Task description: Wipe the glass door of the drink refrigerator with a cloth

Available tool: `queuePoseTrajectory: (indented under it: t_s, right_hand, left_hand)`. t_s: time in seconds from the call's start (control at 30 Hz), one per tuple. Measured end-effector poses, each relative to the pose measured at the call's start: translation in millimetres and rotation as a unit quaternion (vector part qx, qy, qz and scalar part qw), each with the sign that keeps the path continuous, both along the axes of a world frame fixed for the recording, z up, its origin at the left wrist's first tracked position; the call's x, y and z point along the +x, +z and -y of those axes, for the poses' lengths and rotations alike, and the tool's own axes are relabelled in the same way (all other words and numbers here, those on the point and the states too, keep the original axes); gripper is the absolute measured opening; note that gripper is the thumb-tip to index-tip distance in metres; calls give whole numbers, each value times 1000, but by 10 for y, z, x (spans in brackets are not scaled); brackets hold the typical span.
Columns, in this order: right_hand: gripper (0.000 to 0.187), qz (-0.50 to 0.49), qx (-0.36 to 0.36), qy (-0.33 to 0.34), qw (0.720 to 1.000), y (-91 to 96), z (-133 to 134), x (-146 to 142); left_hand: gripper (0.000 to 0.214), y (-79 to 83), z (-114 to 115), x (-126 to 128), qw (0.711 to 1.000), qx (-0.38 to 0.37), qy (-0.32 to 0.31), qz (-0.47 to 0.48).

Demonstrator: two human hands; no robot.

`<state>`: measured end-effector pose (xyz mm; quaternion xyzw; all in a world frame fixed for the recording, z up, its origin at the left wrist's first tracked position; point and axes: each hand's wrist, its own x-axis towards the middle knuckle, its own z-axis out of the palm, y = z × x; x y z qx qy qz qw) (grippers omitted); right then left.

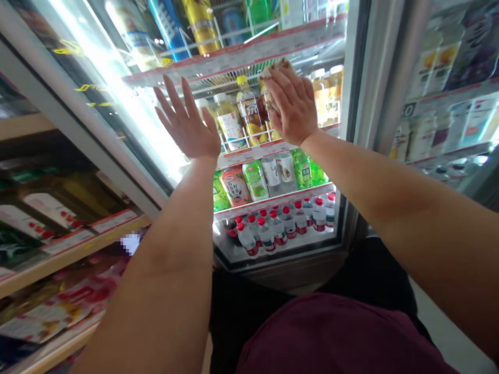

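Observation:
Both my arms reach up toward a lit drinks fridge (pixel 353 156). My left hand (pixel 187 124) is spread flat, fingers apart, holding nothing, in front of the fridge's left side; whether it touches glass I cannot tell. My right hand (pixel 292 104) presses a beige cloth (pixel 277 65) flat in front of the yellow tea bottles (pixel 249 111); only the cloth's top edge shows above my fingers.
Lower fridge shelves hold green and white bottles (pixel 255 179) and several red-capped water bottles (pixel 288 221). Wooden shelves (pixel 70 244) of packaged goods stand at the left. A second glass-fronted cooler (pixel 448 104) is at the right. My dark red shirt (pixel 331 337) fills the bottom.

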<state>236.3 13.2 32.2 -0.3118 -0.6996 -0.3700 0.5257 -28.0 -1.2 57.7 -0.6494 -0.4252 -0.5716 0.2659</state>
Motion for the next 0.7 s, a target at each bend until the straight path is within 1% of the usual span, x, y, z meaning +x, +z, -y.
queuePoseTrajectory:
  t_s: [0.03, 0.13, 0.2, 0.3, 0.37, 0.4, 0.47, 0.53, 0.57, 0.63, 0.7]
  right_hand:
    - [68, 18, -9, 2, 1000, -3, 8, 9]
    - [60, 122, -35, 15, 992, -6, 8, 36]
    - [60, 143, -36, 16, 989, -4, -6, 40]
    - [65, 65, -20, 10, 998, -5, -19, 28]
    - [68, 19, -13, 9, 1000, -14, -20, 22]
    - [69, 20, -11, 9, 1000, -21, -20, 21]
    - [69, 64, -7, 4, 998, -38, -22, 23]
    - [68, 109, -10, 1, 994, -53, -25, 24]
    - [68, 111, -13, 2, 994, -58, -25, 23]
    - [68, 66, -11, 5, 998, -60, -23, 22]
    - [70, 3, 3, 8, 1000, -55, -19, 25]
  left_hand:
    - [93, -1, -1, -3, 1000, 2, 7, -1]
    - [90, -3, -1, -7, 1000, 3, 28, -8]
    - [90, -4, 5, -6, 1000, 1, 22, -7]
    - [93, -2, -2, -5, 1000, 2, 0, 3]
    - [93, 3, -26, -10, 1000, 3, 14, -1]
    - [92, 6, -42, -12, 1000, 4, 25, -3]
    - [91, 9, -71, -16, 999, 6, 37, -1]
    - [91, 7, -81, -14, 1000, 5, 20, 5]
    - [91, 4, -77, -11, 1000, 6, 6, 9]
    - [90, -2, -55, -5, 1000, 5, -14, 11]
    - [89, -4, -32, -3, 1000, 2, -10, 7]
